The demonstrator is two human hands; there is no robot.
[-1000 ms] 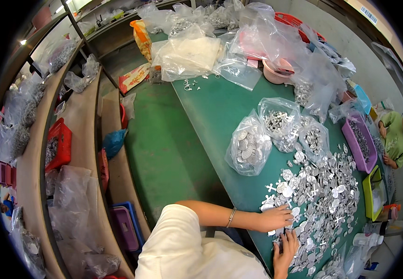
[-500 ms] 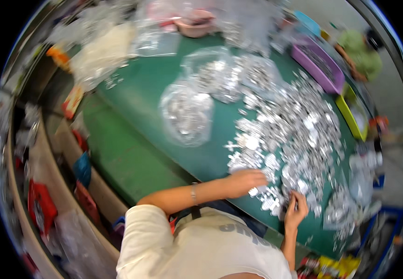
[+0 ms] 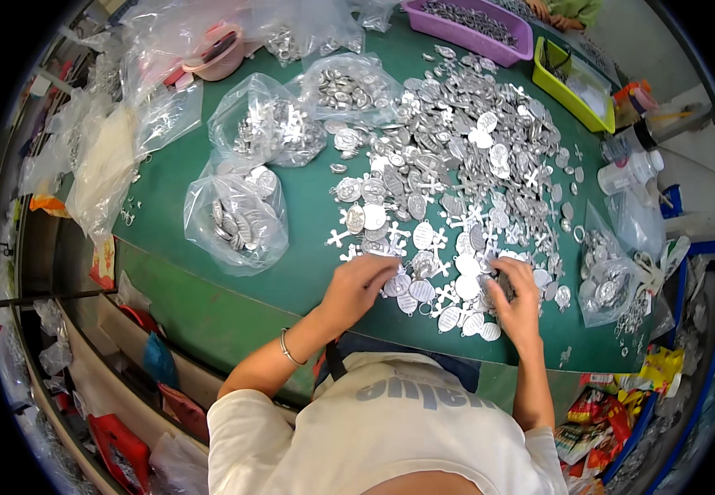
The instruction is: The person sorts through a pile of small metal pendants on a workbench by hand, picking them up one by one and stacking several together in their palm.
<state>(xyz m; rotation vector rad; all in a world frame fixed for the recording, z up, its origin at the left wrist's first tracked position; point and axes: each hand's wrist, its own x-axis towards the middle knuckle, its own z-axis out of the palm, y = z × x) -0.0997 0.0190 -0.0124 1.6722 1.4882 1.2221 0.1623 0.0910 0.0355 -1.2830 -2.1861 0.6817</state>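
A wide heap of silvery medals [image 3: 448, 140] and small crosses lies on the green table [image 3: 308, 214]. My left hand [image 3: 356, 290] is at the heap's near left edge, its fingers curled together at the tips over round and oval medals. What those fingertips hold, if anything, is too small to make out. Across the loose medals, my right hand [image 3: 518, 305] reaches into the near right side. Its thumb and forefinger are apart, close to the pieces. Several flat oval medals [image 3: 422, 290] and a cross [image 3: 338, 238] lie near my left hand.
Clear bags of medals [image 3: 238, 219] stand left of the heap. A purple basket [image 3: 473, 33] and a yellow-green basket [image 3: 572, 87] are at the far right, near another person's hands [image 3: 551, 15]. A pink bowl [image 3: 216, 54] stands far left; a bottle [image 3: 631, 172] is right.
The view has swung right and steadied. My left hand has drawn back to the heap's left edge, and my right thumb and forefinger have spread apart.
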